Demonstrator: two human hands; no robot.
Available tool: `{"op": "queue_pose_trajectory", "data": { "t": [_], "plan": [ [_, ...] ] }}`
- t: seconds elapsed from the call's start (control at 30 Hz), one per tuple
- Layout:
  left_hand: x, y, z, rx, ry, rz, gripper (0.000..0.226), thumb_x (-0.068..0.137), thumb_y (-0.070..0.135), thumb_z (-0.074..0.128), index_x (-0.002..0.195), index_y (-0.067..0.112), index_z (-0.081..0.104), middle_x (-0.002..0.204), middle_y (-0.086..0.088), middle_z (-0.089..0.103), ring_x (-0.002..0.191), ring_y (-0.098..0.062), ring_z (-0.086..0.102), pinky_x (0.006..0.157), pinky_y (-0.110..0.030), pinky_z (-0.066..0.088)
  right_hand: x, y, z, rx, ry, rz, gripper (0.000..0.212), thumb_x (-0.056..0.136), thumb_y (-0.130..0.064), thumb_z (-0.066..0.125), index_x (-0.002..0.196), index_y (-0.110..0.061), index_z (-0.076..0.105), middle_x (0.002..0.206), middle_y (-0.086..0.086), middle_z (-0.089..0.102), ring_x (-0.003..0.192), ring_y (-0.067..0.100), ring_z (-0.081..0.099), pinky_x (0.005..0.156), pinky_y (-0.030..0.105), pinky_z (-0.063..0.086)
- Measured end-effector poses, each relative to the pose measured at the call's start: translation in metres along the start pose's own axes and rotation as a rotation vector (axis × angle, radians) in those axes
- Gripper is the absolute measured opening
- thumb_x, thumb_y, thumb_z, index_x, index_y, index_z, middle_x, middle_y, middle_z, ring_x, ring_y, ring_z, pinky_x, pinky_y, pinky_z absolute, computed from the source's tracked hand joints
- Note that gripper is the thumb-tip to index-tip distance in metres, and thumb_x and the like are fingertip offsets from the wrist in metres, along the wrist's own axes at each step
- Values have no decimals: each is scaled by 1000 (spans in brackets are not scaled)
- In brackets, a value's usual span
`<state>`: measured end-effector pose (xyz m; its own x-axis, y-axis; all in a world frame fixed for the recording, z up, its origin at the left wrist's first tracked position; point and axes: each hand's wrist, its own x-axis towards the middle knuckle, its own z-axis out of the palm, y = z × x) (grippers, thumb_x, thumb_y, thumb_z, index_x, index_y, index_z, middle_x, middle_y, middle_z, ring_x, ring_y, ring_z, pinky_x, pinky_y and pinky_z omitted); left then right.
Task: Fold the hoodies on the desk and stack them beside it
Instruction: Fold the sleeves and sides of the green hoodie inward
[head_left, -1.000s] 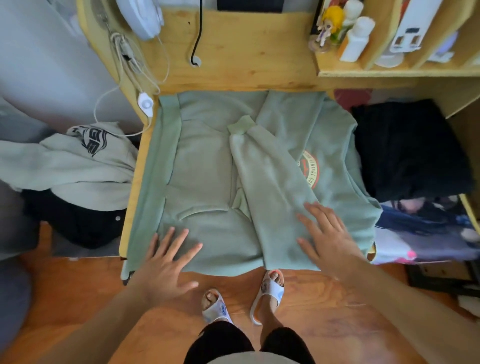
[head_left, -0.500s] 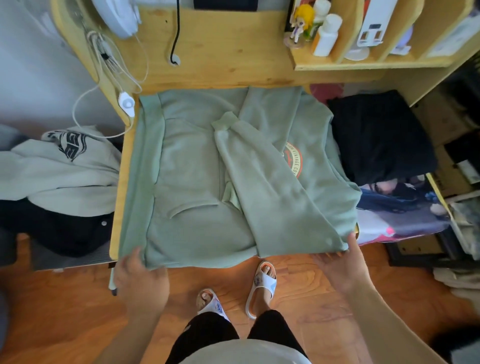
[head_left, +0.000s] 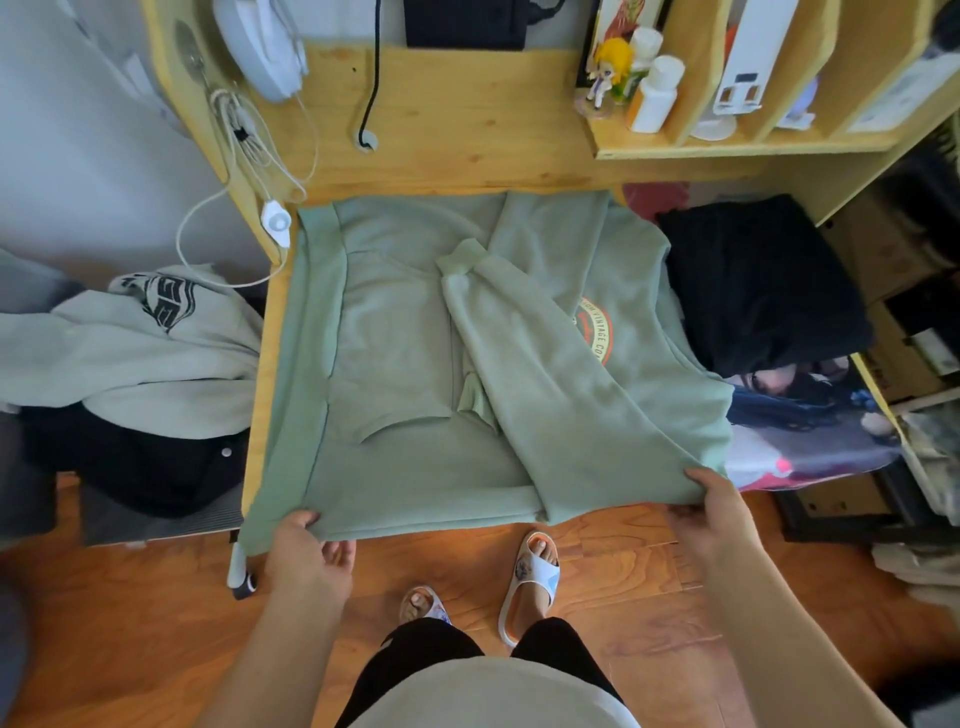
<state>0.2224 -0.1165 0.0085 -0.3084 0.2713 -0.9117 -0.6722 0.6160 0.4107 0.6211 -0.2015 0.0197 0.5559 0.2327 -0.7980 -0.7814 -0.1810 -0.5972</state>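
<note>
change: both hands went from flat on the hoodie (head_left: 415, 338) to its near edge | left hand (head_left: 304, 551) pinches left corner; right hand (head_left: 714, 512) pinches right corner | hoodie on table (head_left: 262, 374), sleeve folded | likely next: fold hem away from the person

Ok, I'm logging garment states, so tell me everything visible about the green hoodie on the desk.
The green hoodie is pale sage fleece-like fabric, lying flat on the wooden desk, partly folded: both sleeves crossed over the body, partly covering an orange round print. Its ribbed hem runs along the desk's left edge. The left hand and right hand each grip a near corner at the desk's front edge.
</note>
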Motion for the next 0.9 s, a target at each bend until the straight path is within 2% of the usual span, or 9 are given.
{"op": "queue_pose_trajectory", "data": {
  "t": [0.2,0.27,0.33,0.4,0.5,0.6,0.77,0.83,0.9],
  "plan": [
    [-12,-4,-17,-5,-16,-12,42,97,22,59,137,14,55,121,-9,65,97,-26,66,68,-40,55,-6,-4,-8,-180,104,44,38,90,-4,66,126,-11,56,110,15,65,93,30,65,57,36,59],
    [-18,-9,-18,-31,-65,-61,40,101,23,55,140,14,53,120,-9,62,94,-27,64,76,-44,54,-12,-5,-2,-533,235,-19,46,92,-11,66,135,-6,50,126,19,58,111,37,59,72,44,60],
    [-24,-12,-14,-66,-113,-68,39,102,22,53,140,15,52,127,-10,60,97,-29,63,86,-47,53,-15,-11,10,-1063,358,-355,57,93,-17,63,146,-8,42,145,20,42,131,40,42,102,49,46],
    [-30,-13,-7,-99,-161,-33,36,101,20,53,137,17,53,128,-10,61,101,-30,64,86,-48,53,-15,-21,38,-1314,77,-754,50,93,-9,59,142,-10,50,146,16,45,134,37,41,110,42,36],
    [-38,-9,1,-137,-186,35,35,101,21,53,136,16,56,123,-9,65,104,-29,66,76,-47,54,-2,-26,102,-1623,-489,-1048,44,88,3,53,128,-8,66,136,12,60,129,33,50,110,21,27],
    [-44,-4,8,-162,-179,79,32,100,21,53,131,15,58,120,-9,63,104,-29,64,76,-48,53,4,-13,182,-1807,-788,-1177,51,85,-12,42,130,-13,66,139,7,59,133,30,50,120,47,30],
    [-59,-14,21,-164,-91,154,20,98,18,52,115,16,63,101,-10,65,90,-26,63,81,-46,53,-28,54,305,-1823,-1231,-934,56,95,-1,45,148,-18,49,154,10,46,136,29,47,111,27,35],
    [-60,-17,24,-156,-49,192,16,98,18,51,108,19,64,93,-8,64,83,-22,60,77,-42,50,-49,81,335,-1701,-1344,-645,59,97,5,40,149,-22,49,142,17,55,100,29,64,78,18,49],
    [-56,-17,24,-165,4,229,15,98,18,52,106,21,64,93,-6,65,83,-21,60,79,-41,49,-58,108,358,-1591,-1440,-472,61,97,10,35,150,-18,48,131,18,59,83,28,63,55,10,43]
  ]
}}
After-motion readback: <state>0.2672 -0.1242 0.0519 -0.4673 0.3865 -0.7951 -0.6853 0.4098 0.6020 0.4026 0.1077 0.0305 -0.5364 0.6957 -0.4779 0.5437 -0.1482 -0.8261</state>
